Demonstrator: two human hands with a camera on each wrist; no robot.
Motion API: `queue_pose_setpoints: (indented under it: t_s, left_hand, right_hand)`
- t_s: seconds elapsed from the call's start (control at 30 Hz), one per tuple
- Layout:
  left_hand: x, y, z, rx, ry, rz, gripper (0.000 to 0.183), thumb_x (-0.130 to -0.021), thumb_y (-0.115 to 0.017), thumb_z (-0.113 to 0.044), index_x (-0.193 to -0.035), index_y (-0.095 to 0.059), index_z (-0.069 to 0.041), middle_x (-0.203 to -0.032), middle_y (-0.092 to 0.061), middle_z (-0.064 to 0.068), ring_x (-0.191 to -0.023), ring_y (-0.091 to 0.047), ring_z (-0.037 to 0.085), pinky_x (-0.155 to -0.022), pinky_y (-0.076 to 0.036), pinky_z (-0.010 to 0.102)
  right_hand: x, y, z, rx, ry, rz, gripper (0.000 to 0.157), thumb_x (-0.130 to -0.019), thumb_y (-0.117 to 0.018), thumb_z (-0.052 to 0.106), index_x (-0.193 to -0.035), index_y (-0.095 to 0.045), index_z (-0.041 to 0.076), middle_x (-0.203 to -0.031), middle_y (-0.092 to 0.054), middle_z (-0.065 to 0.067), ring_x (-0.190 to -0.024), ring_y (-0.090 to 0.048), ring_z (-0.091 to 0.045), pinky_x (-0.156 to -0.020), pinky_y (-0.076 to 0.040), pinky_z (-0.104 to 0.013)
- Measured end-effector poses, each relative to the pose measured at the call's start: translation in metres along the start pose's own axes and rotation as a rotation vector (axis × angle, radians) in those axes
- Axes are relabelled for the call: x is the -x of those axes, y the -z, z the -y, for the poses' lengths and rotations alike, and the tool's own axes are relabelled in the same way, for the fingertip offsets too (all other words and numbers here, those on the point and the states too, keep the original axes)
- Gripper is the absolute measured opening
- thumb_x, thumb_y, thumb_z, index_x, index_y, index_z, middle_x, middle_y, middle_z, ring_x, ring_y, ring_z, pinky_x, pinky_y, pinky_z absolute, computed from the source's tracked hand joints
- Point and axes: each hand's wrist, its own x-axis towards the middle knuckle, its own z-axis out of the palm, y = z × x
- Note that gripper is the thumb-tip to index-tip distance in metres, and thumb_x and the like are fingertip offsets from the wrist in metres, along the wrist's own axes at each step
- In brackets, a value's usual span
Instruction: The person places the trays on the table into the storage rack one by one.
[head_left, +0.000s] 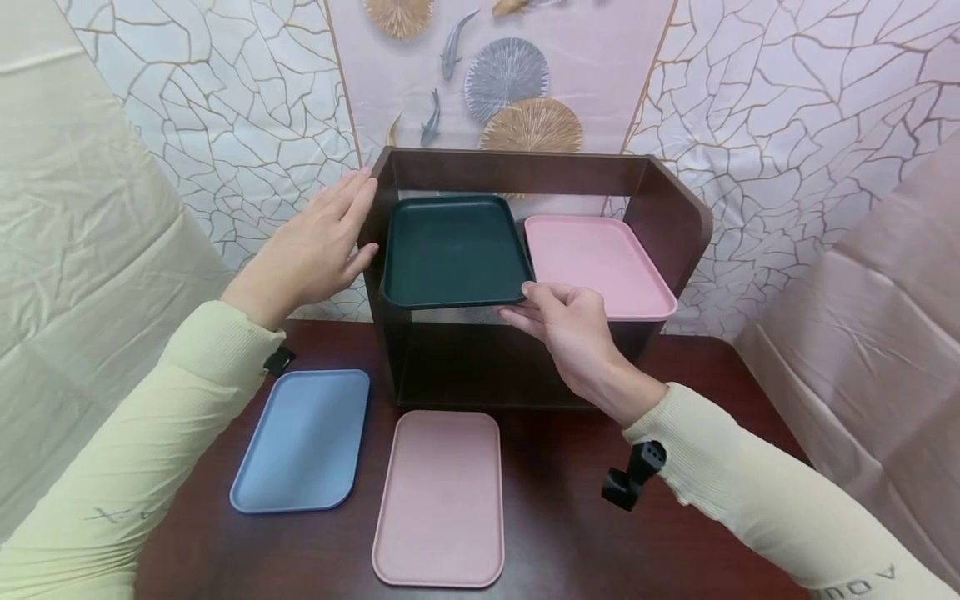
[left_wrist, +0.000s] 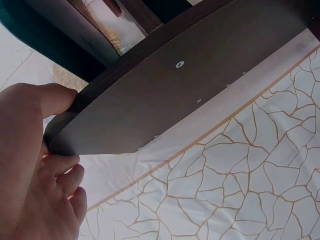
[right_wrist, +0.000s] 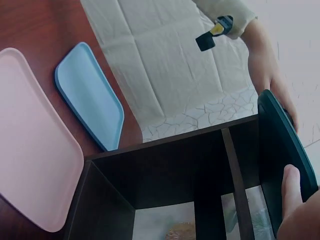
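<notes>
A dark green tray (head_left: 457,250) lies across the left part of the upper level of a dark brown wooden shelf (head_left: 675,221). My right hand (head_left: 573,329) pinches its front right corner, thumb on top and fingers beneath. In the right wrist view, the underside of the green tray (right_wrist: 275,160) faces the camera. My left hand (head_left: 318,237) grips the front edge of the shelf's left side panel. The left wrist view has the thumb on one side of this panel (left_wrist: 165,95) and curled fingers on the other. A pink tray (head_left: 596,262) rests right of the green one.
On the dark red-brown table (head_left: 555,508), a blue tray (head_left: 303,442) lies left of the shelf and a dusty pink tray (head_left: 440,500) in front of it. Patterned cloth (head_left: 765,108) hangs behind; pale drapes (head_left: 885,292) flank the table.
</notes>
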Motion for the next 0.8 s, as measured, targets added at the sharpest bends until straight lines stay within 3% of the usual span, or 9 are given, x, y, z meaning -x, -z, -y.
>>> queue_pose_setpoints:
  t_s: [0.3, 0.8]
  left_hand:
    - [-0.001, 0.000, -0.002, -0.002, 0.016, 0.011, 0.081, -0.108, -0.054, -0.028, -0.167, -0.010, 0.004, -0.177, -0.013, 0.022, -0.165, -0.016, 0.039, -0.135, -0.018, 0.054]
    - [-0.001, 0.000, -0.002, 0.000, 0.020, 0.007, 0.081, -0.107, -0.055, -0.028, -0.168, -0.011, 0.003, -0.177, -0.014, 0.022, -0.165, -0.017, 0.040, -0.135, -0.019, 0.054]
  right_hand:
    - [-0.011, -0.010, -0.009, -0.013, 0.011, -0.007, 0.039, -0.111, -0.054, 0.013, -0.142, -0.058, -0.009, -0.140, -0.068, -0.022, -0.122, -0.073, -0.030, -0.096, -0.062, -0.029]
    - [-0.021, -0.024, -0.023, -0.060, -0.032, -0.066, 0.037, -0.109, -0.057, 0.012, -0.138, -0.061, -0.011, -0.137, -0.068, -0.022, -0.122, -0.073, -0.030, -0.094, -0.062, -0.027]
